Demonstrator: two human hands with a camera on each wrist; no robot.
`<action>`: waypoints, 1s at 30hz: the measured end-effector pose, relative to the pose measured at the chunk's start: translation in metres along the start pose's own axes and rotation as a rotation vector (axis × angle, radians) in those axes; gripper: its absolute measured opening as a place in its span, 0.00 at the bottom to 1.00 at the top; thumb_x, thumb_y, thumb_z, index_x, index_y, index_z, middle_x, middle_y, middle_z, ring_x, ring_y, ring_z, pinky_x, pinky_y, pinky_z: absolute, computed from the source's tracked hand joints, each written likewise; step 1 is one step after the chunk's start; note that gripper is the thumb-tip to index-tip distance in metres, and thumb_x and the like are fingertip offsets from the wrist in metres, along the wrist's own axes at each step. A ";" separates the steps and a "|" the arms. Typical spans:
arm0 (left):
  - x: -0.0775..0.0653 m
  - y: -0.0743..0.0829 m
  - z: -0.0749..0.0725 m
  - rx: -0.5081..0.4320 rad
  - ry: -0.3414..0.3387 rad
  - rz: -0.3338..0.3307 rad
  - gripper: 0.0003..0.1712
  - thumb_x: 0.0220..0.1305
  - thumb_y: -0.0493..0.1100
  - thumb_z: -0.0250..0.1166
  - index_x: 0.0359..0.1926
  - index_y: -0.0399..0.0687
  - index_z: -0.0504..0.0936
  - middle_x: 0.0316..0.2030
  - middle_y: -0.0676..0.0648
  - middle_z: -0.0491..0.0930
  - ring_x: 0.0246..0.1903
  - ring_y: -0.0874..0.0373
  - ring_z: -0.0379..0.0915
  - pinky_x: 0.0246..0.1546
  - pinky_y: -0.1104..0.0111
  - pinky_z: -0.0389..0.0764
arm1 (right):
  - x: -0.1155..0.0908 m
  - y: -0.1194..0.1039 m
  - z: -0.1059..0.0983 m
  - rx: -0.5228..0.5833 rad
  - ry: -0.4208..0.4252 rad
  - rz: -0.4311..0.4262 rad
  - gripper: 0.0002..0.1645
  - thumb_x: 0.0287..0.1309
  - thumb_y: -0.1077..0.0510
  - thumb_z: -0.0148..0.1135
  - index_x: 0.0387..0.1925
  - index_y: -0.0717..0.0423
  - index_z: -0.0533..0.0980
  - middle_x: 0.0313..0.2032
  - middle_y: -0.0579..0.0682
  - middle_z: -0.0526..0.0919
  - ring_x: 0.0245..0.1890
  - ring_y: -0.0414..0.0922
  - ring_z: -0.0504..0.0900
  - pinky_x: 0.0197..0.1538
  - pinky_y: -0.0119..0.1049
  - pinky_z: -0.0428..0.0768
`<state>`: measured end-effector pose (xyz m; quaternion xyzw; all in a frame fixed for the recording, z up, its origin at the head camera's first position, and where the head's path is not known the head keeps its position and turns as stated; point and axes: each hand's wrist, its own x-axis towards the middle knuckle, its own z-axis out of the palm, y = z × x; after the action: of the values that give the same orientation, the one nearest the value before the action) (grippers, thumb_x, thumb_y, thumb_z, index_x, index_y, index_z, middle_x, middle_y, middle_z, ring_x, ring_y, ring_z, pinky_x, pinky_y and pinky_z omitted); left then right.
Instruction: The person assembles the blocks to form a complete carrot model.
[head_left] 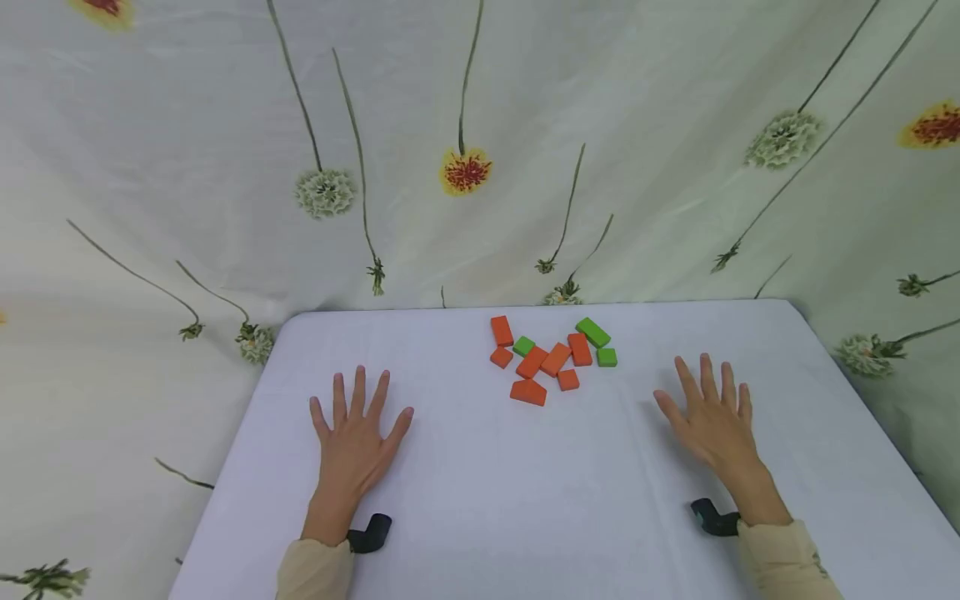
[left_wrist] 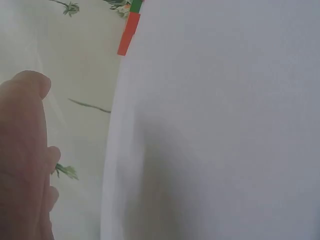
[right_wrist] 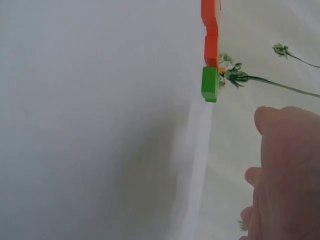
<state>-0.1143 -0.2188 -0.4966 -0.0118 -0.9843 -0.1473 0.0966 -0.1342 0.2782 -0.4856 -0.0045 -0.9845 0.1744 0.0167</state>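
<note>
grip's totally released on my left hand (head_left: 351,450) and right hand (head_left: 718,433), fingers spread; orange blocks (head_left: 556,359) and green blocks (head_left: 593,332) sit bunched farther out, between them, near the table (head_left: 510,500)'s far edge

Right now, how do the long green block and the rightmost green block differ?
The long green block is an elongated bar; the rightmost green block is short. The long block lies slanted in the head view, the rightmost block nearly straight. Both rest on the white table.
</note>
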 end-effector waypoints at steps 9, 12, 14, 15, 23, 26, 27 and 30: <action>0.030 0.020 0.014 -0.100 -0.014 0.018 0.44 0.74 0.66 0.54 0.81 0.50 0.58 0.81 0.36 0.49 0.80 0.35 0.38 0.77 0.35 0.33 | 0.027 -0.020 0.006 0.057 0.018 -0.090 0.46 0.76 0.33 0.45 0.80 0.57 0.54 0.79 0.71 0.48 0.78 0.71 0.42 0.72 0.76 0.45; 0.043 0.028 0.020 -0.141 -0.013 0.044 0.43 0.74 0.64 0.55 0.80 0.48 0.59 0.80 0.36 0.53 0.79 0.35 0.44 0.78 0.37 0.38 | 0.039 -0.029 0.008 0.068 0.010 -0.139 0.43 0.76 0.37 0.49 0.79 0.58 0.56 0.78 0.69 0.52 0.78 0.70 0.46 0.72 0.76 0.49; 0.052 0.033 0.024 -0.167 -0.030 0.062 0.43 0.74 0.63 0.56 0.80 0.47 0.59 0.79 0.35 0.55 0.79 0.36 0.46 0.78 0.39 0.41 | 0.047 -0.034 0.011 0.080 0.009 -0.173 0.41 0.76 0.40 0.51 0.78 0.58 0.58 0.78 0.67 0.55 0.78 0.69 0.49 0.71 0.77 0.51; 0.057 0.036 0.026 -0.175 -0.041 0.067 0.43 0.74 0.63 0.56 0.80 0.46 0.59 0.79 0.35 0.55 0.79 0.36 0.47 0.78 0.39 0.43 | 0.050 -0.036 0.012 0.089 0.007 -0.188 0.41 0.75 0.41 0.53 0.78 0.58 0.59 0.78 0.67 0.56 0.78 0.68 0.50 0.71 0.77 0.52; 0.087 0.058 0.046 -0.244 -0.124 0.061 0.44 0.73 0.62 0.56 0.79 0.44 0.59 0.78 0.36 0.57 0.78 0.39 0.52 0.79 0.43 0.50 | 0.071 -0.050 0.029 0.160 -0.034 -0.279 0.38 0.70 0.51 0.64 0.75 0.59 0.64 0.74 0.63 0.66 0.77 0.64 0.56 0.72 0.74 0.59; 0.097 0.069 0.052 -0.298 -0.136 0.060 0.44 0.73 0.62 0.57 0.79 0.44 0.59 0.78 0.38 0.58 0.77 0.41 0.53 0.79 0.46 0.54 | 0.077 -0.054 0.034 0.176 -0.056 -0.291 0.37 0.69 0.53 0.65 0.74 0.58 0.65 0.74 0.62 0.67 0.76 0.63 0.57 0.72 0.71 0.60; 0.101 0.073 0.053 -0.316 -0.145 0.062 0.44 0.73 0.61 0.57 0.79 0.44 0.59 0.78 0.39 0.59 0.77 0.41 0.54 0.79 0.46 0.55 | 0.079 -0.055 0.035 0.180 -0.063 -0.291 0.37 0.69 0.53 0.65 0.75 0.57 0.65 0.74 0.62 0.67 0.76 0.62 0.57 0.72 0.70 0.61; 0.113 0.083 0.058 -0.355 -0.183 0.063 0.44 0.73 0.61 0.57 0.79 0.43 0.59 0.78 0.40 0.60 0.78 0.43 0.54 0.79 0.49 0.57 | 0.085 -0.058 0.039 0.179 -0.076 -0.306 0.37 0.69 0.54 0.64 0.75 0.56 0.64 0.74 0.61 0.67 0.76 0.62 0.57 0.72 0.70 0.61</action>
<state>-0.2318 -0.1236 -0.5049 -0.0730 -0.9467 -0.3136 0.0077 -0.2206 0.2119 -0.4995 0.1534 -0.9542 0.2569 0.0063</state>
